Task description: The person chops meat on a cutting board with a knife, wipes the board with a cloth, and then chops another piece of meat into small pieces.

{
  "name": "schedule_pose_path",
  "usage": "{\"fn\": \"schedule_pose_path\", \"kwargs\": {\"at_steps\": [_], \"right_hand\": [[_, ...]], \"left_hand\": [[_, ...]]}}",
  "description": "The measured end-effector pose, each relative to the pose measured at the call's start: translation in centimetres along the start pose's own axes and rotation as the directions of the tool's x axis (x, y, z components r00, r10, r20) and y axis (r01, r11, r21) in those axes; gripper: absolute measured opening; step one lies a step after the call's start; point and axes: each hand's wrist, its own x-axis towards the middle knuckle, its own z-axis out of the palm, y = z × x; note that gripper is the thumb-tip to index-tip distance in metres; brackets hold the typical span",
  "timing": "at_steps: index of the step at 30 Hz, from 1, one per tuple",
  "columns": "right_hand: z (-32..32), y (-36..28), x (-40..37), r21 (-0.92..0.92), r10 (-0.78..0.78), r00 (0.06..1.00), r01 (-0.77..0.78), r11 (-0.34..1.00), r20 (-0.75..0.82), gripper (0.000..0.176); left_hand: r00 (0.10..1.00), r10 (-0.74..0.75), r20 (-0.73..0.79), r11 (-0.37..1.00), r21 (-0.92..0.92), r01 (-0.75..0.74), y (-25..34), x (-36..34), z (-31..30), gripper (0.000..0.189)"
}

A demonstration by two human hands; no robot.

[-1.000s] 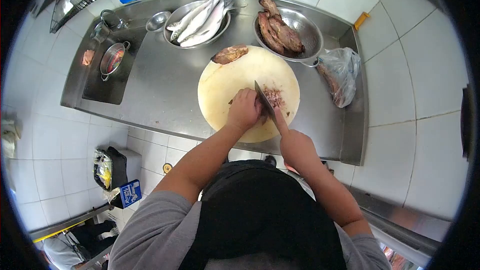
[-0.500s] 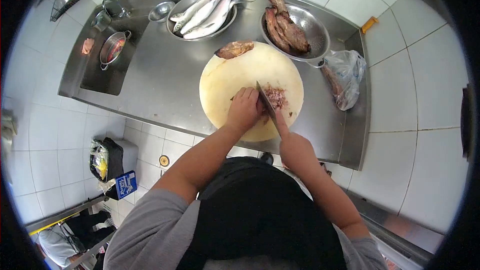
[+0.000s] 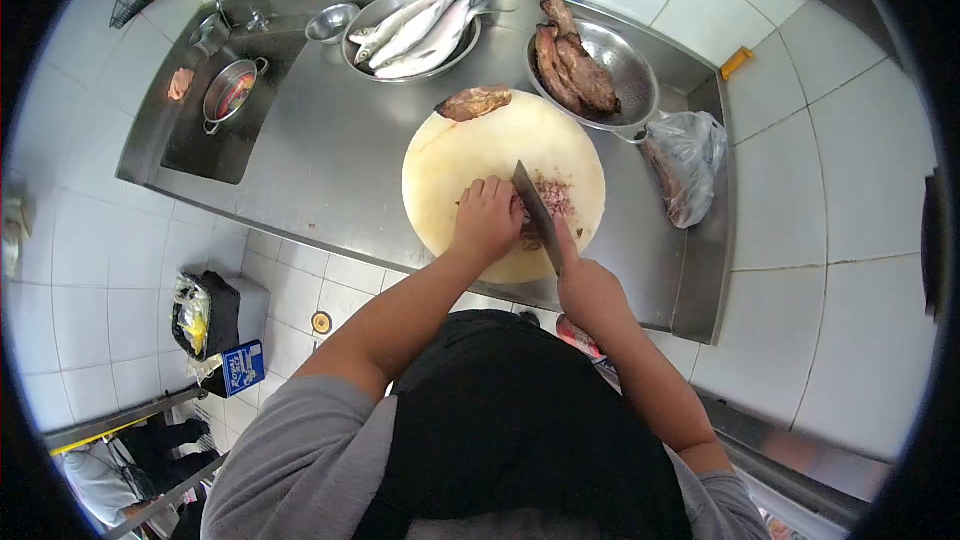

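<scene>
mostly hidden under the curled left hand, meat meets the cleaver the right hand grips.

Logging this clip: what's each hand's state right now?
Left hand: fingers curled, pressing meat on the cutting board.
Right hand: closed on the cleaver.

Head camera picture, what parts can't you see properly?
All in the head view:
1. Cleaver handle: wrapped inside the right hand.
2. What the left hand presses: covered by its own curled fingers.
3. Plastic bag contents: blurred by crinkled plastic.
4. Pot in the sink: too small to tell what it holds.
5. Person at lower left: cut off by the picture edge.
</scene>
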Motion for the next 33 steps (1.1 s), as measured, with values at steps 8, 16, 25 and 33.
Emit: {"fn": "schedule_pose_path", "kwargs": {"at_steps": [8,16,25,33], "right_hand": [[0.0,-1.0,-0.5,-0.026,-0.017,0.998,0.015,1.000,-0.058,0.084],[-2.2,-1.9,-1.9,-0.029,0.081,0.979,-0.077,0.997,0.189,0.086],[-3.3,-1.7,-0.9,0.007,-0.036,0.999,0.036,0.999,0.019,0.080],[0.3,-0.8,2.3,0.070,-0.053,0.996,0.057,0.996,-0.067,0.080]], "left_hand": [[0.998,0.057,-0.026,0.995,-0.080,-0.059,-0.1,-0.2,0.1,0.024],[0.997,0.081,-0.013,0.995,-0.053,-0.081,-0.2,-0.1,0.4,0.019],[0.996,0.068,-0.049,0.997,-0.030,-0.069,-0.6,-0.2,0.8,0.020],[0.997,0.074,0.010,0.996,-0.053,-0.074,-1.2,-0.2,0.8,0.018]]}}
